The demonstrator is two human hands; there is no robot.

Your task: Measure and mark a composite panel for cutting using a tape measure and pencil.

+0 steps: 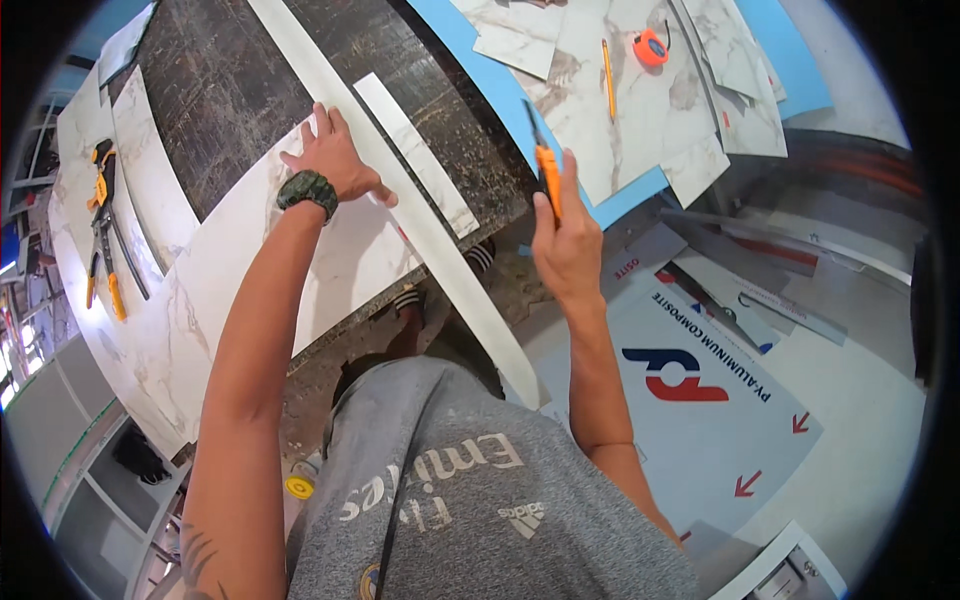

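My left hand (338, 165) is spread flat with its fingers apart. It presses on a white marble-patterned panel (345, 275) and the edge of a long pale straightedge strip (455, 270). The strip runs diagonally across the panel and past the table's near edge. In my right hand (570, 255), raised to the right of the strip, is an orange utility knife (549, 172) with its dark blade end pointing up and away. A narrow marble-patterned offcut (415, 155) lies on the dark worn tabletop (215, 110), just right of the strip.
An orange-and-black hand tool (104, 215) with two handles lies on the panel at left. On the right-hand table are marble-patterned pieces (580, 150), a pencil (609, 80) and an orange tape measure (651, 48). A grey printed sheet (690, 450) and loose offcuts lie at lower right.
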